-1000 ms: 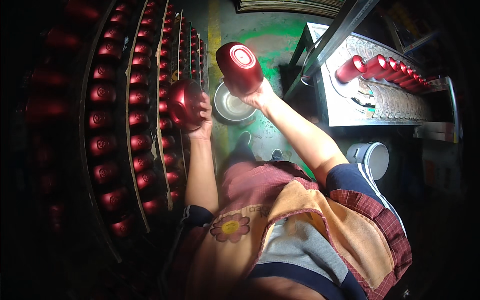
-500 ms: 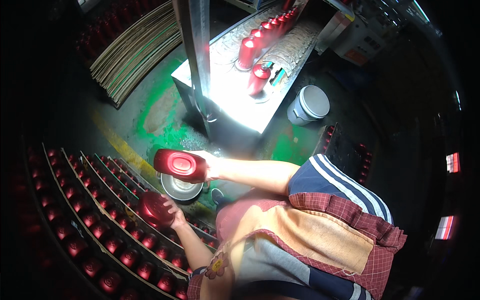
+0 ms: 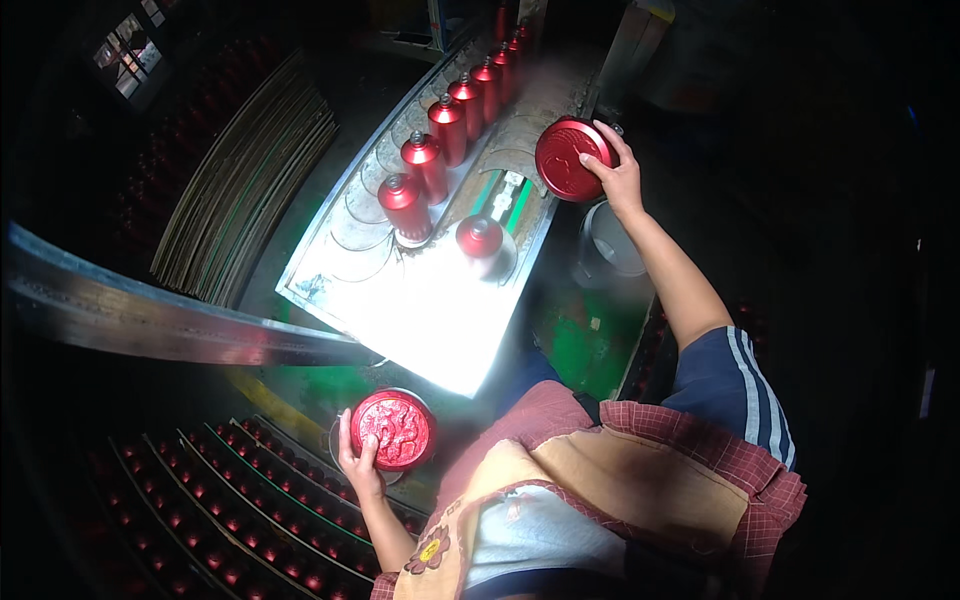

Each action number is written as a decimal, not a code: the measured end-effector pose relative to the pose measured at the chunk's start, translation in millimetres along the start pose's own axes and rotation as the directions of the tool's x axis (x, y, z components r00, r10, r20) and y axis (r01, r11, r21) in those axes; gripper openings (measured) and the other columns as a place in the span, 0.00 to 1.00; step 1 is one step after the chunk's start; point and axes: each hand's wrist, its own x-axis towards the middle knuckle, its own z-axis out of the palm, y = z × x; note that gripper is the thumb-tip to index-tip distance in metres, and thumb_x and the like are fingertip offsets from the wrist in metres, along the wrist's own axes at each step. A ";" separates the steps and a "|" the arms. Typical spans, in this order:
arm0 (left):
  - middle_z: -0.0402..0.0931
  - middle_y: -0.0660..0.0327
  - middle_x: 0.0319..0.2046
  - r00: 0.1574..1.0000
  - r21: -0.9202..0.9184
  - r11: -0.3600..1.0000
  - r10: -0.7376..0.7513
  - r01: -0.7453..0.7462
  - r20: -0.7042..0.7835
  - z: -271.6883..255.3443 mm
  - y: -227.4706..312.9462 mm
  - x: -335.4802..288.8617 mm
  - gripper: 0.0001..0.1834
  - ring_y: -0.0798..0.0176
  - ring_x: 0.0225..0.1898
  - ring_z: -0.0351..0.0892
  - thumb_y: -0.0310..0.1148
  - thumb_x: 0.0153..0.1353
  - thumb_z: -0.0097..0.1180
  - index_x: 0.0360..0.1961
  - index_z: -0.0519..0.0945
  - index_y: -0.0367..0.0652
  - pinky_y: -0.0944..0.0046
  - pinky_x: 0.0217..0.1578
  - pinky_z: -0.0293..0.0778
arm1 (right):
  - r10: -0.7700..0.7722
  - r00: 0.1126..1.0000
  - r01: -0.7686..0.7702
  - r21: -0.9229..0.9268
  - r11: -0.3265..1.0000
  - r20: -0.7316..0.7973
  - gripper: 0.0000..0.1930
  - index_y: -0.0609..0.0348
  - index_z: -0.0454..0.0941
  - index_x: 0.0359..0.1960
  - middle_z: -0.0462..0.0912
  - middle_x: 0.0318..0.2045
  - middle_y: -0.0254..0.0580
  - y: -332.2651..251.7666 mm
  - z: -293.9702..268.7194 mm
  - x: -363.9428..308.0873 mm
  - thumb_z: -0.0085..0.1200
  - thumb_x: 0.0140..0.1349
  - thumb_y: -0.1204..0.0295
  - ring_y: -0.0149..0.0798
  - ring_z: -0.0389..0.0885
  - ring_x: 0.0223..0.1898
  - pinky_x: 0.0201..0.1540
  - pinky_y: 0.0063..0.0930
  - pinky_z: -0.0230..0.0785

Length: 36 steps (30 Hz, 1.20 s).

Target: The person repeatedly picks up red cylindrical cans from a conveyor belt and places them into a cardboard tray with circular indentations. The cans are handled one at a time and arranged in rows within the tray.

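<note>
we see that the right hand (image 3: pixel 612 172) has moved since half a second ago: then it held its red bottle (image 3: pixel 570 160) low, close to the body, and now the arm is stretched out and the bottle is up at the far edge of the bright table (image 3: pixel 420 310). the fingers are curled around the bottom end of this bottle and grip it firmly; it is tilted, with the round base turned to us. the left hand (image 3: pixel 358 462) has changed little. it is low, near the racks (image 3: pixel 230 520), and its fingers are wrapped around the side of a second bottle (image 3: pixel 392 430), whose embossed base faces up. so one bottle has travelled from the rack side to the table side, and the other waits below.

on the table a row of bottles (image 3: pixel 450 130) stands upright in a line that goes away from us, and one single bottle (image 3: pixel 480 242) stands apart, nearer to the right hand. a grey bucket (image 3: pixel 605 245) is on the floor just under the right forearm. a metal rail (image 3: pixel 170 325) crosses between the table and the racks, and a stack of sheets (image 3: pixel 250 180) lies at the left. the racks below are full of small red bottles in rows. the single bottle stands near the hand's way to the table.
</note>
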 end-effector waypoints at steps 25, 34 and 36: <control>0.51 0.39 0.68 0.946 0.782 0.585 0.324 -0.215 0.018 317.0 -24.4 149.3 0.27 0.37 0.66 0.56 0.25 0.53 0.65 0.56 0.78 0.54 0.49 0.63 0.59 | -0.330 0.599 0.206 0.258 0.944 0.729 0.32 0.56 0.72 0.60 0.69 0.59 0.46 106.2 102.8 121.5 0.66 0.51 0.67 0.44 0.67 0.62 0.65 0.35 0.56; 0.74 0.59 0.55 0.884 0.651 0.613 0.413 -0.448 0.220 343.5 -11.3 185.3 0.27 0.43 0.61 0.64 0.14 0.42 0.58 0.42 0.86 0.55 0.52 0.58 0.66 | -0.093 0.816 -0.020 0.188 0.982 0.570 0.16 0.55 0.81 0.45 0.75 0.50 0.45 115.8 154.5 84.8 0.65 0.54 0.71 0.46 0.73 0.54 0.56 0.34 0.66; 0.74 0.58 0.56 0.879 0.647 0.606 0.409 -0.463 0.246 352.8 4.1 190.6 0.23 0.45 0.62 0.64 0.17 0.45 0.60 0.43 0.86 0.52 0.53 0.57 0.68 | -0.041 0.824 -0.109 0.230 0.967 0.565 0.12 0.57 0.82 0.42 0.74 0.50 0.43 116.5 150.9 93.3 0.62 0.56 0.74 0.42 0.73 0.54 0.56 0.30 0.66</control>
